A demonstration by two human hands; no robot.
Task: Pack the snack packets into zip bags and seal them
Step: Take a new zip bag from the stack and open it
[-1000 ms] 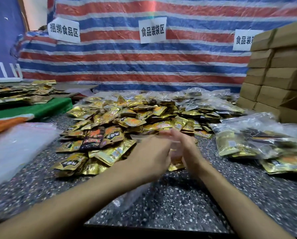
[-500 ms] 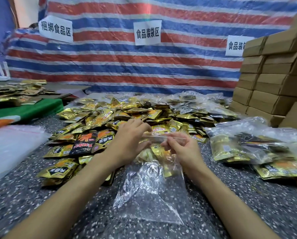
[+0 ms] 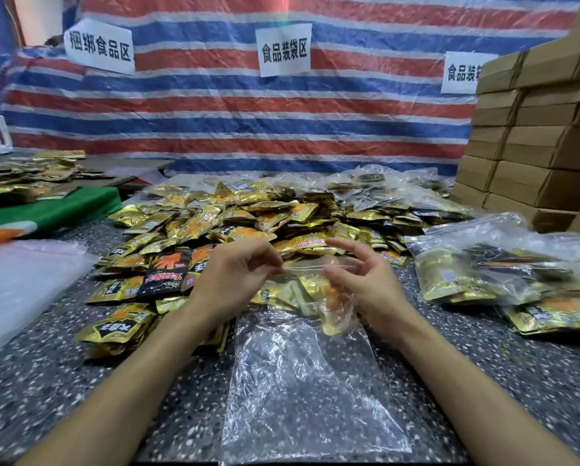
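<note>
In the middle of the table (image 3: 80, 364), the left hand (image 3: 235, 277) and right hand (image 3: 366, 277) each pinch the top edge of a clear zip bag (image 3: 308, 381), likely to pull its mouth apart. The bag lies flat toward the person. The snack packets (image 3: 248, 223) sit piled just behind, easy to reach.

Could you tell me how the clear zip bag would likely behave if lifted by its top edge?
The zip bag would probably hang limp: its thin film lies crumpled on the table. Likely very light: its lower part looks empty. Its glossy surface may feel slippery.
</note>
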